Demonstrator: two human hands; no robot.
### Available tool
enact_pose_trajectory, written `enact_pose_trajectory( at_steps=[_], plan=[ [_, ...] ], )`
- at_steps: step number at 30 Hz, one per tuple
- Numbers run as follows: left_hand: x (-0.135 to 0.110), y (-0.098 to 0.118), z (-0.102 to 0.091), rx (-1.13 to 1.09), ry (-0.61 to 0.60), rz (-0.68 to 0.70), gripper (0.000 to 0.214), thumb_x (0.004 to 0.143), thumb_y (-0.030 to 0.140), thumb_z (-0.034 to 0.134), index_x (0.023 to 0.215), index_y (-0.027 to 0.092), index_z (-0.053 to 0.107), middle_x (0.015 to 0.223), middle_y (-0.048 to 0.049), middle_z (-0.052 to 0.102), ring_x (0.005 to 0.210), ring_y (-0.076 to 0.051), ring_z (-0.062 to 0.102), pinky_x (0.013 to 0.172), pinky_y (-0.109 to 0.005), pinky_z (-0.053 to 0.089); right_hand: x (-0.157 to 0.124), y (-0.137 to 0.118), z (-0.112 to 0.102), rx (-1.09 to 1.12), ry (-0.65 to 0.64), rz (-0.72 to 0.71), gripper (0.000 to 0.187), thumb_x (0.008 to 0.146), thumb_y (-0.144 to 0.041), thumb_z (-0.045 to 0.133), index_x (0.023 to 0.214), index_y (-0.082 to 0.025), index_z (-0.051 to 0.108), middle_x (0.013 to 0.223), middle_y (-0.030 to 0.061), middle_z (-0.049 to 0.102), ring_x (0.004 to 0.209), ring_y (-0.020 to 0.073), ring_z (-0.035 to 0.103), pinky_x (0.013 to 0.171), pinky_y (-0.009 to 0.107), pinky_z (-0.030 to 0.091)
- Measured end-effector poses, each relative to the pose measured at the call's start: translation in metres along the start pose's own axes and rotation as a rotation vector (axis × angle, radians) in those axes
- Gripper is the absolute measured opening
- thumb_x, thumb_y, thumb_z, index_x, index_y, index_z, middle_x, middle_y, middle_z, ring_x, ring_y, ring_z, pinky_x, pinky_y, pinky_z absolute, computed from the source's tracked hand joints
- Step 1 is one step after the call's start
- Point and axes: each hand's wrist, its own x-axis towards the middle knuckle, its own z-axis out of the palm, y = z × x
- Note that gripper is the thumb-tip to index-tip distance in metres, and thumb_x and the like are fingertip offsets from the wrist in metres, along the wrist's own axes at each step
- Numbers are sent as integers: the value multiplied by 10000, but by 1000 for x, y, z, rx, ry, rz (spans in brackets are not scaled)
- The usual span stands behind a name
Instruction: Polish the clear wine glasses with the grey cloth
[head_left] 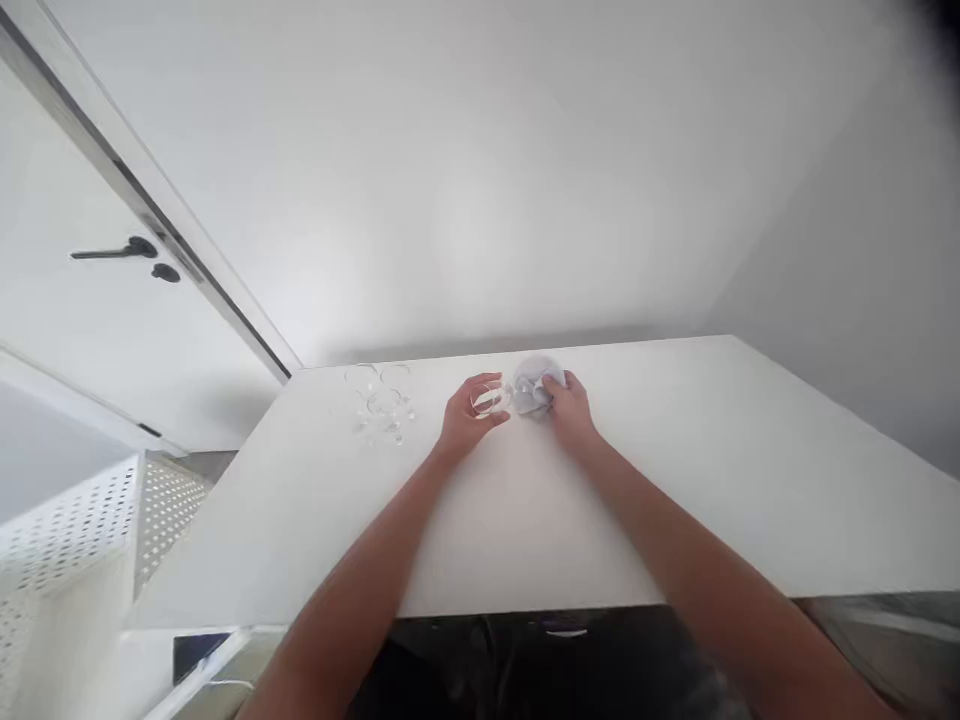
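Observation:
Fingers of my left hand (474, 408) curve around the bowl of a clear stemmed glass (491, 402), tilted on its side above the white table. The glass's foot end points right, toward my right hand (570, 402). That hand pinches a thin white piece that looks like a cloth (534, 385), pressed about the foot end of the glass. Its exact material is hard to make out, and it partly hides the foot. To the left, a cluster of clear stemmed glasses (384, 402) stands on the table, their outlines faint against the white.
The white table (675, 470) reaches to a plain pale wall (465, 200) behind it. At left is a white door with a dark handle (112, 252). White perforated panels (169, 500) stand below the table's left edge.

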Motion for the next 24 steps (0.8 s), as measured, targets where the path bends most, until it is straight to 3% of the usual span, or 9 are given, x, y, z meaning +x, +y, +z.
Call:
enact_pose_trajectory(
  at_steps=[4, 8, 13, 18, 21, 24],
  plan=[
    [-1, 3, 0, 22, 16, -3, 593, 733, 320, 875, 1275, 289, 635, 1396, -88, 581, 1290, -254, 561, 1082, -493, 527, -5, -8, 2, 0, -86, 6, 306, 724, -423, 738, 913, -234, 589, 932, 11, 617, 858, 174, 575, 685, 271, 492],
    [-2, 8, 2, 28, 29, -15, 563, 755, 320, 859, 1270, 296, 633, 1401, -84, 576, 1312, -256, 546, 1096, -501, 515, -7, -10, 2, 23, -47, -43, 263, 746, -414, 704, 909, -245, 585, 951, 6, 595, 874, 166, 554, 680, 256, 485],
    [-3, 13, 2, 36, 35, -24, 549, 763, 330, 853, 1266, 296, 635, 1386, -86, 581, 1319, -262, 542, 1096, -513, 514, -6, -10, -1, -33, -81, 35, 245, 736, -404, 689, 884, -238, 587, 958, 19, 603, 865, 173, 547, 671, 262, 483],
    [-3, 16, 2, 34, 37, -33, 546, 768, 341, 850, 1267, 301, 631, 1401, -85, 572, 1316, -266, 548, 1099, -522, 510, -5, -11, -2, -27, -71, -58, 225, 781, -428, 652, 910, -258, 580, 967, 9, 600, 863, 163, 548, 686, 257, 484],
    [-3, 18, 3, 41, 43, -40, 539, 775, 345, 844, 1268, 300, 632, 1384, -85, 577, 1319, -267, 544, 1101, -518, 509, -5, -10, -3, -73, -133, -22, 248, 789, -449, 641, 942, -260, 588, 1009, 20, 624, 885, 175, 571, 714, 280, 498],
    [-3, 18, 3, 40, 56, -36, 529, 785, 335, 836, 1271, 302, 628, 1385, -83, 572, 1317, -262, 543, 1103, -513, 510, -4, -10, -4, -134, -84, 1, 209, 770, -421, 640, 863, -244, 579, 938, 15, 617, 827, 169, 547, 668, 268, 469]
  ],
)
